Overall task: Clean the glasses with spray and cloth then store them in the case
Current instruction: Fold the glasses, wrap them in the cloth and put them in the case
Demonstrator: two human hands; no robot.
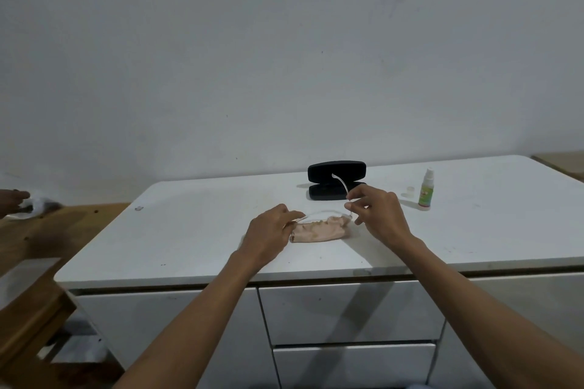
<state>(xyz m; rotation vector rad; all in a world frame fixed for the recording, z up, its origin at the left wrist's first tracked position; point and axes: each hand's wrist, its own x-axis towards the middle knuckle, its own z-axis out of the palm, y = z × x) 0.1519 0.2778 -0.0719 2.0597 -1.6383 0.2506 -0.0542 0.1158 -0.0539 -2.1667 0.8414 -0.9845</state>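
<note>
Clear-framed glasses point(325, 214) are held just above a crumpled pink cloth point(320, 230) on the white cabinet top point(189, 230). My left hand point(268, 232) pinches the left end of the frame. My right hand point(376, 211) grips the right hinge, and one temple arm point(340, 181) sticks up from it in front of the black case point(336, 180). The case stands open behind my hands. A small spray bottle point(426, 189) with a green label stands to the right, its clear cap point(410, 191) lying beside it.
The cabinet has drawers point(347, 313) below its front edge. A wooden table point(38, 230) stands to the left, where another person's hand point(12, 200) rests by a white crumpled thing point(39, 204). A grey wall rises behind.
</note>
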